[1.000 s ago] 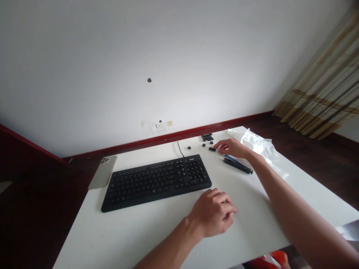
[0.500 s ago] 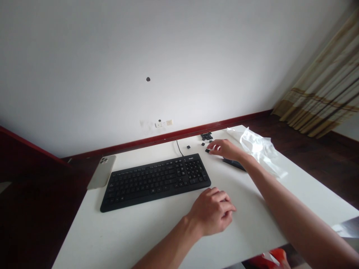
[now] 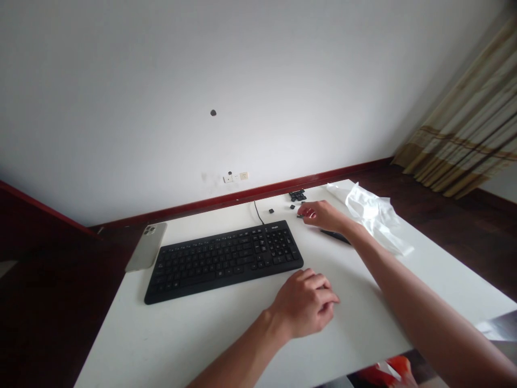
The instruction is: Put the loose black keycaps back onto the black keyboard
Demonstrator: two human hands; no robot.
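Beside keyboard (image 3: 224, 261): right hand (image 3: 323, 214) at keycap (image 3: 299, 216), shifted leftward; left hand (image 3: 307, 303) curled (grips unclear).

The left grip (image 3: 305, 304) was a bare hand with rounded knuckles, its bare forearm (image 3: 246, 353) slim at the wrist. The right grip (image 3: 325, 215) was bare too, its long, smooth arm (image 3: 412, 302) uncovered and broadening towards the lower right edge.
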